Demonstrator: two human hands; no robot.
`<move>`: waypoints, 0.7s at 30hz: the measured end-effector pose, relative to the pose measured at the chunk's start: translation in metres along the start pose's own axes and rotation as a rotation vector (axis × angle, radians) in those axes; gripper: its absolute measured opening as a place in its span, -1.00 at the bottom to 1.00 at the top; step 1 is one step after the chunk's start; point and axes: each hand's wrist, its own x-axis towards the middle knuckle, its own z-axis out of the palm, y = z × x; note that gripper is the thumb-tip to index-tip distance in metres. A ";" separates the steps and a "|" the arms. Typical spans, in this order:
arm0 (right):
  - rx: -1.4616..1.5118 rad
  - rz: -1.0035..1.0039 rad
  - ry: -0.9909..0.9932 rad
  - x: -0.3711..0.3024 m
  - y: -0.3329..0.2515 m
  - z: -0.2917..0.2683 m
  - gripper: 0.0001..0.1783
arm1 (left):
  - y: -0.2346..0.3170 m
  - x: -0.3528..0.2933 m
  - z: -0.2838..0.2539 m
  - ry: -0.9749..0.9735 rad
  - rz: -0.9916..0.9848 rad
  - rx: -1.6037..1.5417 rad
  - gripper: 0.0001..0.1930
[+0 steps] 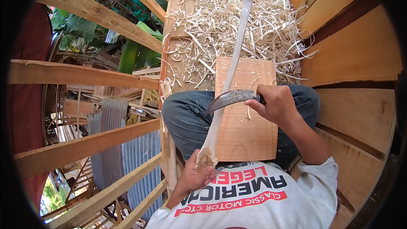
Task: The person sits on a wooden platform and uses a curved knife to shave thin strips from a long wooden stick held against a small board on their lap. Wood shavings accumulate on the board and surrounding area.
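My left hand is closed around the rough, brownish near end of a long pale wooden stick. From there the stick runs away from me past the far edge of the view, bending slightly. In my right hand is a knife with a broad, curved, stained blade and a dark handle. Its blade lies across the stick, pointing left; whether the edge bites into the wood I cannot tell. Beneath both, a flat wooden board rests over my lap, with a few thin shavings on it.
Curly wood shavings are heaped on the plank floor ahead of my crossed legs. A railing of wooden slats borders the left, with corrugated sheets and scrap wood beyond. A plank wall stands close on the right.
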 end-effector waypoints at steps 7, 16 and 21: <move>-0.150 -0.037 0.141 0.007 0.015 0.005 -0.30 | -0.002 -0.004 0.005 -0.035 0.052 0.030 -0.59; -0.100 0.229 0.292 0.031 0.044 0.000 -0.23 | -0.001 -0.005 0.008 -0.065 0.025 0.066 -0.67; -0.129 0.477 0.382 0.046 0.099 -0.027 -0.21 | -0.015 -0.003 0.011 -0.091 -0.006 0.149 -0.69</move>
